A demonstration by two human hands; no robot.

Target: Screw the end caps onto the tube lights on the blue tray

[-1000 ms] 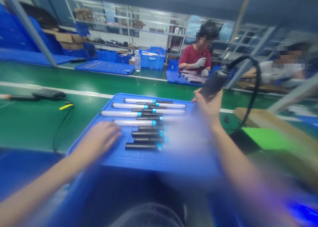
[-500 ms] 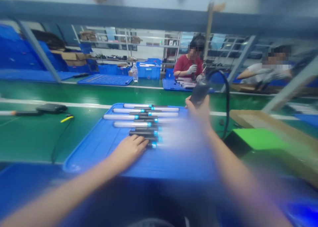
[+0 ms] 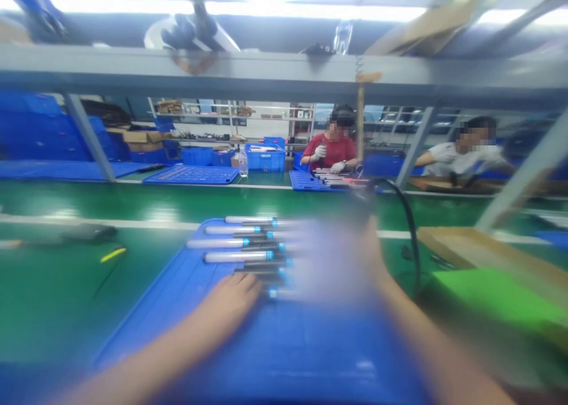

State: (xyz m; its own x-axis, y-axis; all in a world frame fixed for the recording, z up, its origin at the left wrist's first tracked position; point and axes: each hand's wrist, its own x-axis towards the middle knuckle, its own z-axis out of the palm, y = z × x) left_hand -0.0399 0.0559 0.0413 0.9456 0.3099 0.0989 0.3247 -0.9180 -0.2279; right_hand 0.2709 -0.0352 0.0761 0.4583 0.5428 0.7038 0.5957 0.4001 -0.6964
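Several wands (image 3: pixel 239 256), each a whitish tube with a black handle and a blue band, lie side by side across a blue tray (image 3: pixel 146 322). My left hand (image 3: pixel 242 292) rests on the nearest wands, fingers curled over a black handle (image 3: pixel 266 273). At the tray's far right, my right hand (image 3: pixel 373 242) is closed around a dark corded hand tool (image 3: pixel 361 198), its kind unclear. Strong blur covers the tool, most of that hand's fingers and the right ends of the wands. A thick black cable (image 3: pixel 410 216) arches from the tool down to the bench.
Right of the tray are a bright green box top (image 3: pixel 492 292) and a cardboard tray (image 3: pixel 461 242). A yellow strip (image 3: pixel 113 254) lies left on the green bench (image 3: pixel 146 275). Across it, a person in red (image 3: pixel 335 151) with gloves handles similar wands; another person (image 3: pixel 465 154) sits farther right.
The view has tilted upward, so the scene sits lower and ceiling lights show. My left hand stays on the wands. My right hand still holds the dark tool, now more blurred.
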